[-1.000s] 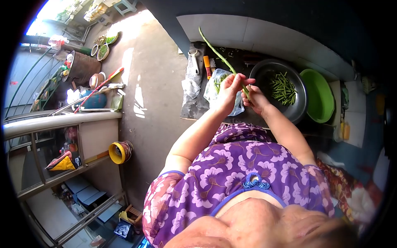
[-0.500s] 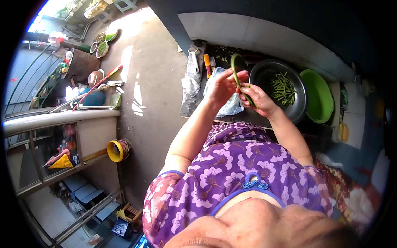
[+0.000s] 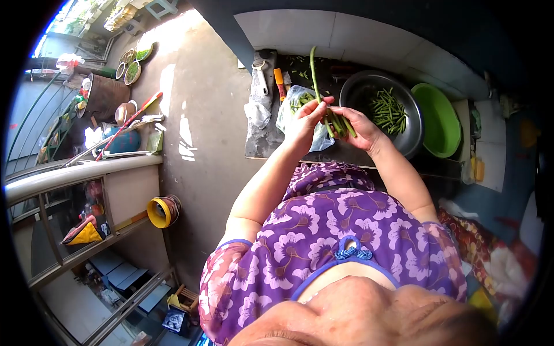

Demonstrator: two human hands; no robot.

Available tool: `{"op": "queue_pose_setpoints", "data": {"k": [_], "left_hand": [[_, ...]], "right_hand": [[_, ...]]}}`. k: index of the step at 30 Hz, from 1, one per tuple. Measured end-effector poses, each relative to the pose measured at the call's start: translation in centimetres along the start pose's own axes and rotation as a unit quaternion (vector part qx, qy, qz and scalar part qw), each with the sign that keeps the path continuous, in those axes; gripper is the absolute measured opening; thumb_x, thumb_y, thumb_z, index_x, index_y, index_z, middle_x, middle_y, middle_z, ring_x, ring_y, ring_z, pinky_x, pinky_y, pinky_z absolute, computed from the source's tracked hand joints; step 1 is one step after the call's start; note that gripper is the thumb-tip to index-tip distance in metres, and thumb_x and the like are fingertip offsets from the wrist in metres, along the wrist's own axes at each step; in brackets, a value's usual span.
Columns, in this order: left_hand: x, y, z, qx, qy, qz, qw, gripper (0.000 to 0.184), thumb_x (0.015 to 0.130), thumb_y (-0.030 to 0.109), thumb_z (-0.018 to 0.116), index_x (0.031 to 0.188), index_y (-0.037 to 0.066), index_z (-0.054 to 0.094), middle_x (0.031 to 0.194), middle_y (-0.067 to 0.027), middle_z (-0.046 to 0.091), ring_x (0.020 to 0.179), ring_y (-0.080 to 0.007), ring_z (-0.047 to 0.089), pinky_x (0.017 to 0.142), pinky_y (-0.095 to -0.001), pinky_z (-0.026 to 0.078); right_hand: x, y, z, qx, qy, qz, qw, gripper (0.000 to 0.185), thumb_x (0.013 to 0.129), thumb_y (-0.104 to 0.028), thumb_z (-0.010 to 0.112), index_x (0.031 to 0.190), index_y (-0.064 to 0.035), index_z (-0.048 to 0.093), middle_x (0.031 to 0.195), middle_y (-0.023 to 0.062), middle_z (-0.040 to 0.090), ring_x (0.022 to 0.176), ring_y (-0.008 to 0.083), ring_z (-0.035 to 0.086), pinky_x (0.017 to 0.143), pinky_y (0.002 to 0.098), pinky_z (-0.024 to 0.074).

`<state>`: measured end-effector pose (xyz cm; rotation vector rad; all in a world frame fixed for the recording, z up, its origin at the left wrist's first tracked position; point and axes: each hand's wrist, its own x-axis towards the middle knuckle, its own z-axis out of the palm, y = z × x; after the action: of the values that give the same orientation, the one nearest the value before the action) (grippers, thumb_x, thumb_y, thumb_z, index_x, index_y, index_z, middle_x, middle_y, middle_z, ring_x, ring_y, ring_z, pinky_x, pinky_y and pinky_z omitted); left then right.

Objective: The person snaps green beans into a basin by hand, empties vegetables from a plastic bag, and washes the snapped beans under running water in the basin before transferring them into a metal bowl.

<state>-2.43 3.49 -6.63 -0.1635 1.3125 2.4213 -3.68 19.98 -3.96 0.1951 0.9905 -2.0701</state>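
A long green bean (image 3: 315,72) stands up from between the pinched fingers of my left hand (image 3: 306,124). Close against it, my right hand (image 3: 365,131) is closed around several green bean pieces (image 3: 348,127), whose ends poke out below the fingers. The fingertips of both hands nearly meet. Behind my left hand lies a clear plastic bag (image 3: 281,118) with more green beans (image 3: 299,102) in it. A dark metal basin (image 3: 353,95) to the right of my hands holds a heap of snapped bean pieces (image 3: 388,112).
A green plastic basin (image 3: 444,118) stands right of the dark one. On the counter's left lie a white-handled peeler-like tool (image 3: 262,79), an orange-handled tool (image 3: 279,81) and a crumpled plastic bag (image 3: 258,114). A yellow bucket (image 3: 160,212) stands on the floor at left.
The long bean now stands straighter, pinched in my left hand. Several bean pieces now show in my right hand. Beans in the plastic bag have come into view as my view shifted.
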Motion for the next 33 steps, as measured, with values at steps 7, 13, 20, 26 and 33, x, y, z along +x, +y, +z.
{"op": "queue_pose_setpoints", "data": {"k": [7, 13, 20, 26, 33], "left_hand": [[0.6, 2.0, -0.5, -0.152, -0.020, -0.013, 0.988, 0.033, 0.095, 0.019, 0.053, 0.123, 0.002, 0.048, 0.105, -0.0111, 0.064, 0.100, -0.0226, 0.062, 0.084, -0.0359, 0.051], [0.8, 1.3, -0.3, -0.125, 0.001, 0.055, 0.991, 0.028, 0.096, 0.018, 0.051, 0.117, -0.001, 0.050, 0.093, -0.0136, 0.066, 0.097, -0.0266, 0.064, 0.090, -0.0375, 0.049], [-0.1, -0.1, 0.5, -0.008, 0.029, 0.023, 0.999, 0.026, 0.094, 0.022, 0.055, 0.112, 0.003, 0.060, 0.108, -0.0085, 0.065, 0.104, -0.0152, 0.059, 0.089, -0.0265, 0.043], [0.5, 1.4, -0.4, -0.104, 0.042, -0.001, 0.994, 0.036, 0.095, 0.018, 0.053, 0.125, 0.000, 0.049, 0.112, -0.0124, 0.063, 0.102, -0.0223, 0.061, 0.091, -0.0347, 0.046], [0.3, 2.1, 0.5, -0.032, 0.037, 0.081, 0.996, 0.032, 0.097, 0.028, 0.050, 0.115, 0.002, 0.055, 0.095, -0.0113, 0.068, 0.090, -0.0189, 0.065, 0.084, -0.0319, 0.051]], "right_hand": [[-0.4, 0.3, 0.8, -0.134, -0.010, -0.014, 0.991, 0.018, 0.096, -0.021, 0.048, 0.101, -0.0062, 0.056, 0.080, -0.0001, 0.059, 0.061, 0.0037, 0.052, 0.053, 0.0177, 0.0433], [2.1, 3.2, -2.7, 0.051, 0.065, 0.025, 0.996, 0.018, 0.093, -0.021, 0.051, 0.087, -0.0054, 0.058, 0.072, 0.0018, 0.056, 0.057, 0.0100, 0.050, 0.049, 0.0213, 0.0414], [0.9, 1.3, -0.4, 0.095, 0.114, 0.042, 0.988, 0.018, 0.093, -0.020, 0.051, 0.099, -0.0035, 0.057, 0.083, 0.0073, 0.061, 0.068, 0.0166, 0.059, 0.064, 0.0295, 0.0527], [0.0, 0.3, -0.6, -0.081, -0.044, 0.014, 0.996, 0.018, 0.094, -0.018, 0.053, 0.103, -0.0034, 0.056, 0.075, 0.0018, 0.055, 0.059, 0.0083, 0.050, 0.052, 0.0223, 0.0424], [1.3, 2.8, -0.7, -0.058, 0.128, 0.019, 0.990, 0.015, 0.092, -0.018, 0.050, 0.087, -0.0043, 0.054, 0.069, 0.0005, 0.051, 0.051, 0.0078, 0.044, 0.046, 0.0223, 0.0367]]}}
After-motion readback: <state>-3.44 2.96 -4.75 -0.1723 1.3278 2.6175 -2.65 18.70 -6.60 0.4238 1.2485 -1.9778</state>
